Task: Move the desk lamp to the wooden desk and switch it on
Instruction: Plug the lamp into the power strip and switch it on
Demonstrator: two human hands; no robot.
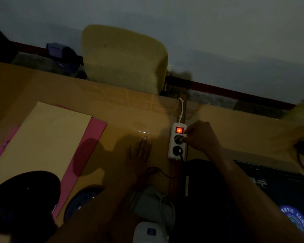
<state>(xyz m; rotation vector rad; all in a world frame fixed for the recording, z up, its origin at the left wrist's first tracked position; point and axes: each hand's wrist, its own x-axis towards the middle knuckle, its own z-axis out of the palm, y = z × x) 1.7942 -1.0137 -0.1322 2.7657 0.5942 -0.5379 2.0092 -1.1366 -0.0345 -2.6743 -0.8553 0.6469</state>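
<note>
The room is dim. On the wooden desk [123,111] lies a white power strip [177,142] with its red switch lit. My right hand [200,135] pinches a dark plug [179,139] sitting in the strip's upper socket. A second plug with a black cord fills the lower socket. My left hand [139,153] rests flat and open on the desk, left of the strip. At the lower left, the black desk lamp [25,195] shows its round dark head and a bluish base; it gives no light.
A tan folder [42,141] on pink sheets lies at the left. A yellow chair back [125,58] stands behind the desk. A dark laptop [279,178] sits at the right, a white device with cords [151,213] near the front edge.
</note>
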